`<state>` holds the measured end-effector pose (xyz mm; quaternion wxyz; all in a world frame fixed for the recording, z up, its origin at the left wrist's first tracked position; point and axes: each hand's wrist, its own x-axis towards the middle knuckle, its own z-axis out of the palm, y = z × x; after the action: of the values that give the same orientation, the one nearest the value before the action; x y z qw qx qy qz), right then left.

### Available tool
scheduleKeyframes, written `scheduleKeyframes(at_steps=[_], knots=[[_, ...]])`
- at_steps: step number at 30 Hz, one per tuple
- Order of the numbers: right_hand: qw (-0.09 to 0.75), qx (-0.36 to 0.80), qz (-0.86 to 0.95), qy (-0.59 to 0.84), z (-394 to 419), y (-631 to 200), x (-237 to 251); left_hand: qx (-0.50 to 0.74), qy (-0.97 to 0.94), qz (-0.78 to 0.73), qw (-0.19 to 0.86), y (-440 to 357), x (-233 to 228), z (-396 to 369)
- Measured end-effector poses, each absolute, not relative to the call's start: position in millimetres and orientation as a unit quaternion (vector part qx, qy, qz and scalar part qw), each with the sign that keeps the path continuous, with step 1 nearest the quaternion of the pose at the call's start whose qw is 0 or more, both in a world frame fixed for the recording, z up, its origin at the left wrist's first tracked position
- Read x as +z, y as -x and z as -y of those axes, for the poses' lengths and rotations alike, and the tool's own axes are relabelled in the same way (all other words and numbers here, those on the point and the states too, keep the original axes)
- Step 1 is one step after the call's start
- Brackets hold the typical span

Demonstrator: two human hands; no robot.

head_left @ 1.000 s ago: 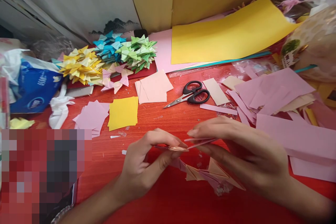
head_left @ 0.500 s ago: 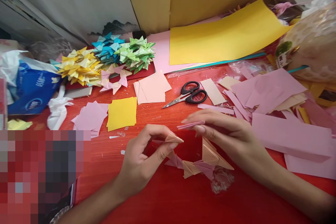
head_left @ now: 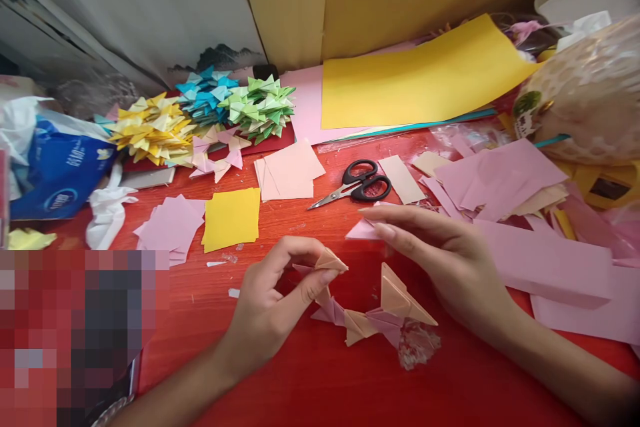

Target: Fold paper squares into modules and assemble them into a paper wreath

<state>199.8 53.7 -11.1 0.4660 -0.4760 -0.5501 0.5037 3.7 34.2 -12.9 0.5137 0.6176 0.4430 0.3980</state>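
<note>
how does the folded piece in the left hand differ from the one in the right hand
The peach folded piece is pinched in the left hand; the pink folded piece is held by the right hand. The peach folded piece shows a raised, pointed fold; the pink folded piece looks flatter and lies further from the camera. Both are small folded paper triangles held above the red table.

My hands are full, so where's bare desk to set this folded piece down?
Bare red desk lies in front of the folded paper chain, and between the yellow square and the left hand. Right of the scissors, pink sheets crowd everything.
</note>
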Motion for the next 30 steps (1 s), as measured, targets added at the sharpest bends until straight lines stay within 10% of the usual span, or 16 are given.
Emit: scheduleKeyframes(at_steps=[30], knots=[[0.490,0.320,0.704,0.402,-42,-196,-4,0.438,-0.599,-0.430,0.514,-1,-16,-35]])
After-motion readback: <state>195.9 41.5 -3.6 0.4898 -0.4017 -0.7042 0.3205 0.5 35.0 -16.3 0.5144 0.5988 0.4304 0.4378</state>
